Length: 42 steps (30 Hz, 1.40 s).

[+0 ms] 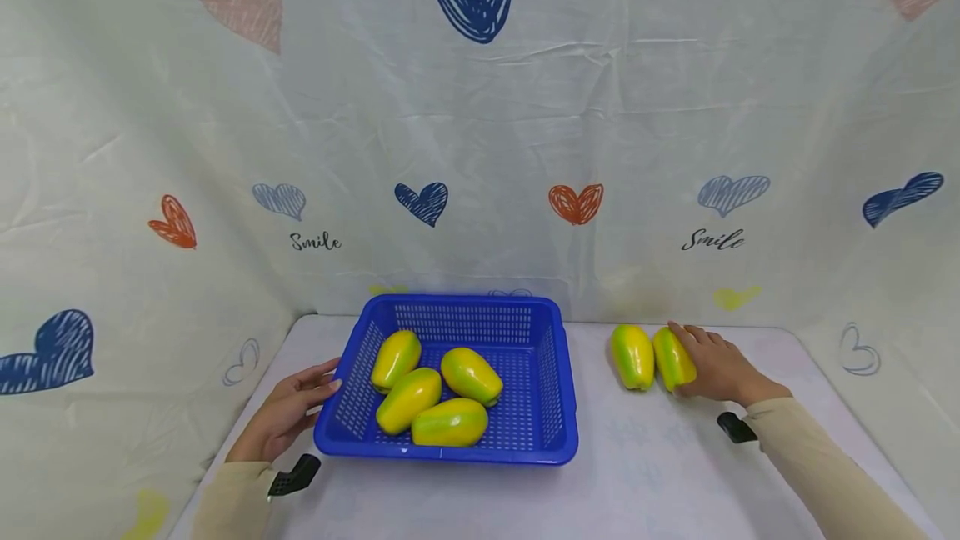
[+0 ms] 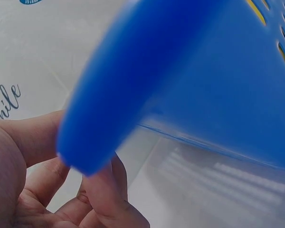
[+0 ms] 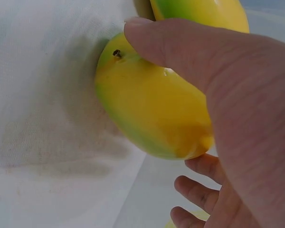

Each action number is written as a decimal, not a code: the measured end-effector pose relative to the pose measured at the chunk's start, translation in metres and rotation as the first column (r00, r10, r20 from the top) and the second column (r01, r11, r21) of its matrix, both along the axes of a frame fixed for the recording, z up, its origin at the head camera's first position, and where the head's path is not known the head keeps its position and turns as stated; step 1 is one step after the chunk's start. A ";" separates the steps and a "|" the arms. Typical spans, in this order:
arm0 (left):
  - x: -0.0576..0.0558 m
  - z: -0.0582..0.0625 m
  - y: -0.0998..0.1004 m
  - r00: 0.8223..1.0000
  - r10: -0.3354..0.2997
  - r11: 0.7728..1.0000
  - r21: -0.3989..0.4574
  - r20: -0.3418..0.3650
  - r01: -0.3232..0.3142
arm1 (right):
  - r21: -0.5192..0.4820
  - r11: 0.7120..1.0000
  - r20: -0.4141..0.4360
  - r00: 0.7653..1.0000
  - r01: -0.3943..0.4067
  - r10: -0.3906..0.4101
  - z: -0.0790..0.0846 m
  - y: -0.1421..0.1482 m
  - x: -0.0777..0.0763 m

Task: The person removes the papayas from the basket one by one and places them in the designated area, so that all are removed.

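A blue plastic basket [image 1: 450, 453] stands on the table, holding several yellow-green papayas [image 1: 471, 375] mostly in its left half. My left hand [image 1: 281, 415] pinches the basket's left rim between thumb and fingers; the left wrist view shows the blue rim [image 2: 104, 95] close up with fingertips at its lower end. On the right of the table, my right hand [image 1: 720, 365] grips a papaya [image 3: 152, 107], thumb along its near side and fingers around its far end. Another papaya [image 1: 632, 357] lies just left of the gripped one.
The white table [image 1: 600, 482] reaches back to a pale curtain [image 1: 487, 123] printed with hearts and the word Smile. More curtain hangs along both sides. A black wrist device [image 1: 295, 475] shows below the left hand, and another [image 1: 736, 427] below the right.
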<state>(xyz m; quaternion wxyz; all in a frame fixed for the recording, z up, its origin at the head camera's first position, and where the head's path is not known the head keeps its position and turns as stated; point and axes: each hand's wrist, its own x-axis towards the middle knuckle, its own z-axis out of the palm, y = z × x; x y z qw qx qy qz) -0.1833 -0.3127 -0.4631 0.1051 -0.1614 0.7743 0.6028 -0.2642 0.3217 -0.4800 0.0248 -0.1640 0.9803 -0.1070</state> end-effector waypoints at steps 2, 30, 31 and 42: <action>0.000 0.000 0.001 1.000 -0.002 1.000 -0.007 -0.006 0.002 | -0.003 1.000 0.004 1.000 0.002 -0.002 -0.001 0.001 0.000; 0.001 -0.001 0.001 1.000 -0.004 1.000 -0.006 -0.015 0.004 | 0.003 1.000 0.005 1.000 0.022 -0.022 0.004 0.008 0.005; 0.001 -0.001 0.001 1.000 -0.004 1.000 -0.004 -0.016 0.004 | 0.003 1.000 0.003 1.000 0.020 -0.020 0.004 0.009 0.005; 0.002 -0.001 0.000 1.000 -0.003 1.000 0.009 -0.015 0.003 | 0.023 1.000 -0.041 0.999 -0.007 0.008 0.001 0.012 0.006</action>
